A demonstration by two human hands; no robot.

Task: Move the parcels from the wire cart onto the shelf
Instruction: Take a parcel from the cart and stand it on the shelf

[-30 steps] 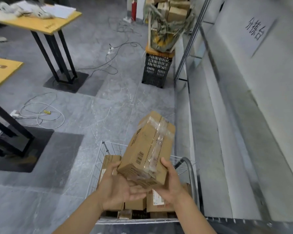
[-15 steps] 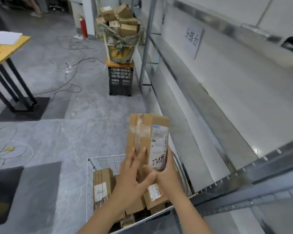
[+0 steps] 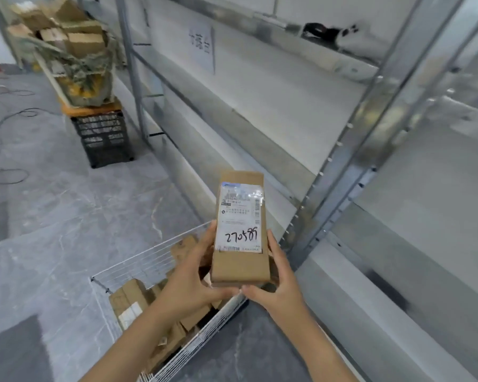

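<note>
parcel (image 3: 240,260) stands on end above the wire cart (image 3: 138,266), label facing us. left hand (image 3: 193,279) and right hand (image 3: 279,285) both cup its lower end, thumbs pressed on the side edges, fingers curled underneath. that grip sits low, so the top could tip away. shelf (image 3: 260,111) runs just beside the cart, and its upright post (image 3: 342,172) could clip a corner on the swing across.

wire cart (image 3: 146,260) w/ parcels (image 3: 131,297), grey floor (image 3: 66,216)
</note>
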